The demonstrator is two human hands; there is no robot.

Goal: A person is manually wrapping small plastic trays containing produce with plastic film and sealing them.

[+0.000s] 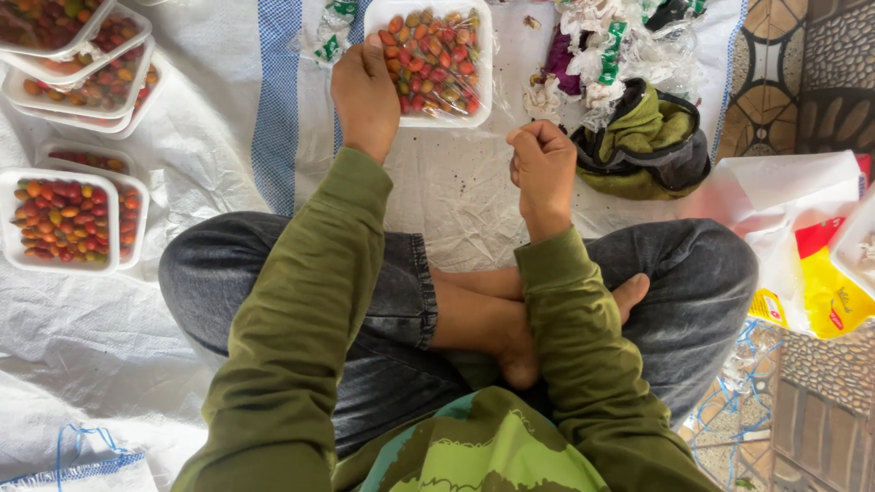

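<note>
Fruit fills the white foam tray [428,64] lying on the woven sheet [228,118] ahead, its left rim gripped by the left hand [365,96] while the right hand [541,164] is fisted, seemingly pinching clear film; light, bendable, best supported at both rims.

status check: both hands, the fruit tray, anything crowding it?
Left hand gripping left edge of the fruit tray. Right hand fisted beside it, grip contents hidden. Plastic wrap scraps and green bag close on the right.
</note>
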